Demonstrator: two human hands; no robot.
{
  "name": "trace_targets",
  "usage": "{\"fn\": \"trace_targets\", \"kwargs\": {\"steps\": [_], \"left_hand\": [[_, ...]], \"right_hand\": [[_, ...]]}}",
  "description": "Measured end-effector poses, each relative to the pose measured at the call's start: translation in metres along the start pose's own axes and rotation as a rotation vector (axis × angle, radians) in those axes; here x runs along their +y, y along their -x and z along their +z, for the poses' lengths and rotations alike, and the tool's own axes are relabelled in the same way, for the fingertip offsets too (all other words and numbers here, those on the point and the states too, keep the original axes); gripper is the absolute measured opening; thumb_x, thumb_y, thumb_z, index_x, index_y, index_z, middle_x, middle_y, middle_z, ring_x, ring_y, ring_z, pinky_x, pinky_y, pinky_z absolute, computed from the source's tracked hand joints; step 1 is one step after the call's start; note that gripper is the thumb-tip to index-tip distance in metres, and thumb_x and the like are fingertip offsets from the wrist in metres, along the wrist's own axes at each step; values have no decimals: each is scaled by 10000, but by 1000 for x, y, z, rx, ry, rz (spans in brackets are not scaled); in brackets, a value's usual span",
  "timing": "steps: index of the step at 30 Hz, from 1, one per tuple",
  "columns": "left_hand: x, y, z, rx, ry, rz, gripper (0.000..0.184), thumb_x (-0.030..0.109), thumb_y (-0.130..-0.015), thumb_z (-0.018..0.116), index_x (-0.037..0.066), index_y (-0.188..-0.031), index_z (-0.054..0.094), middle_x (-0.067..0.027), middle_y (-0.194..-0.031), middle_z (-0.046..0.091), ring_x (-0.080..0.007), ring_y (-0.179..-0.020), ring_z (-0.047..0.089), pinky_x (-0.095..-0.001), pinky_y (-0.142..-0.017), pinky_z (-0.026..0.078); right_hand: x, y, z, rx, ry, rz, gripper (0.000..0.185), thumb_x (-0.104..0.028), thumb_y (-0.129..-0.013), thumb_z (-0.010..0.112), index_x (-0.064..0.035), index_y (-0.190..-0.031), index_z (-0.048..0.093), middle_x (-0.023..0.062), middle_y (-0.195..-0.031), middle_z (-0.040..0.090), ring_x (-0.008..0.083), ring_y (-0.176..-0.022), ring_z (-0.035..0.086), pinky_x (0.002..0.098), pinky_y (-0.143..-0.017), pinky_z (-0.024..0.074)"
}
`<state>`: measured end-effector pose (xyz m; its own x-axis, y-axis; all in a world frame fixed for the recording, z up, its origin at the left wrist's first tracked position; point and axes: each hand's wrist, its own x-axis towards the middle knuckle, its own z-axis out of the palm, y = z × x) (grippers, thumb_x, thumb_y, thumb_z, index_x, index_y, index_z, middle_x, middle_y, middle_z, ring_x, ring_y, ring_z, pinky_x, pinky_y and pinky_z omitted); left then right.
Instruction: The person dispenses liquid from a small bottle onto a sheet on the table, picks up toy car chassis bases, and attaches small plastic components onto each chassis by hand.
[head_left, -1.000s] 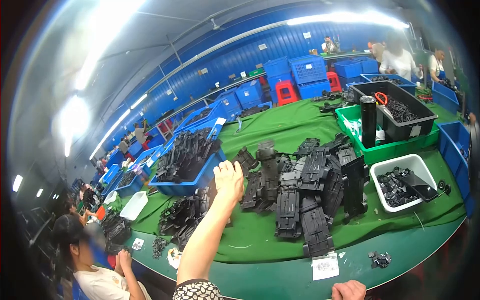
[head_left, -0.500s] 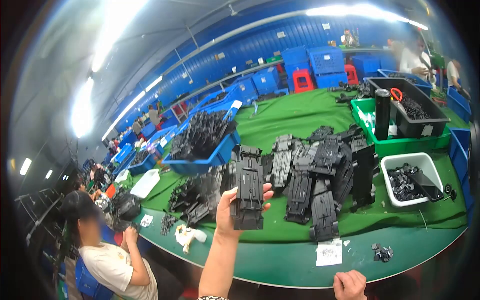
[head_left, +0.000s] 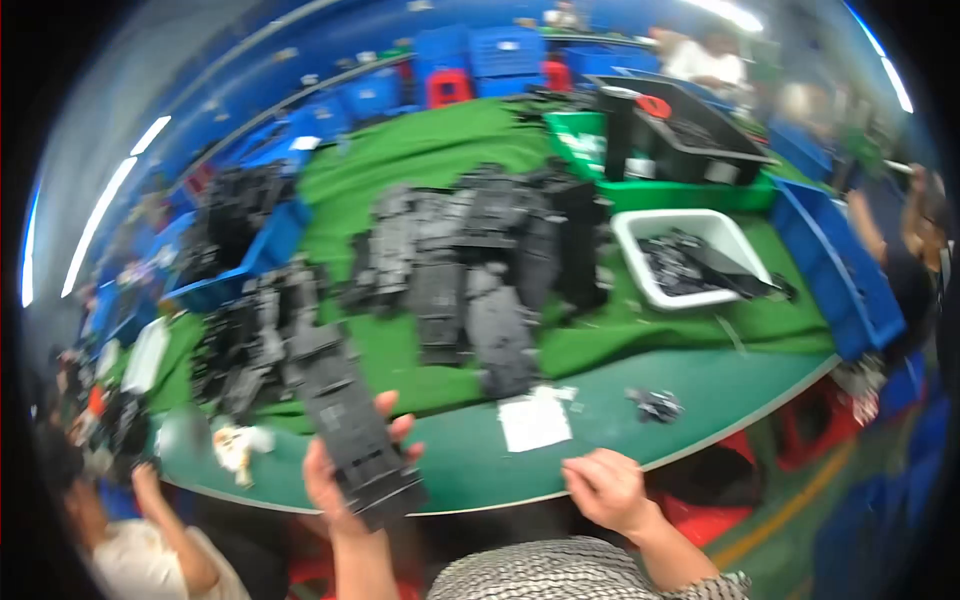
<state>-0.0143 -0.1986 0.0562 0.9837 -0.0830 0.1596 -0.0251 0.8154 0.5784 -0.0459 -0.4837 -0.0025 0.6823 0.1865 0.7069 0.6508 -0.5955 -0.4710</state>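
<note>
Black molded chassis plate (head_left: 350, 415), elongated, ridged, clamped between left hand's (head_left: 335, 490) thumb and fingers. Right hand (head_left: 608, 490): fingers curled together, near white paper (head_left: 535, 421). Markings blurred.

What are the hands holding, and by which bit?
The left hand holds a long black plastic part by its sides, near the lower end; nothing shows in the right hand.

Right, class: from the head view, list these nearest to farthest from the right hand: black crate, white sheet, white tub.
1. White sheet: on the tabletop, just left of the right hand.
2. White tub: farther back, to the right.
3. Black crate: at the back, behind the tub.
</note>
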Motion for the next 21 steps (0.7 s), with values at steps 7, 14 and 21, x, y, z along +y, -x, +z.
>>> {"fn": "trace_targets", "kwargs": {"steps": [7, 14, 21], "left_hand": [[-18, 31, -9, 77, 134, -43, 665, 523, -948, 370, 74, -1430, 284, -230, -1389, 398, -385, -1107, 563, -605, -884, 461], [-38, 35, -8, 152, 220, -112, 654, 531, -954, 354, 59, -1405, 314, -247, -1352, 432, -392, -1074, 582, -581, -881, 475], [-45, 31, -14, 150, 167, -120, 651, 523, -959, 342, 40, -1395, 317, -264, -1319, 454, -398, -1051, 595, -564, -852, 502]], "right_hand": [[2, 10, -71, 41, 183, 227, 177, 47, -737, 663, -7, -903, 633, 133, -813, 626, 283, -693, 612, 341, -601, 518], [25, -11, -99, -67, 200, 499, 123, 43, -789, 635, 9, -907, 633, 128, -837, 609, 268, -745, 602, 338, -643, 497], [47, -28, -76, -242, 361, 331, 171, -85, -748, 707, -44, -890, 620, 76, -839, 601, 258, -821, 572, 373, -737, 426]]}}
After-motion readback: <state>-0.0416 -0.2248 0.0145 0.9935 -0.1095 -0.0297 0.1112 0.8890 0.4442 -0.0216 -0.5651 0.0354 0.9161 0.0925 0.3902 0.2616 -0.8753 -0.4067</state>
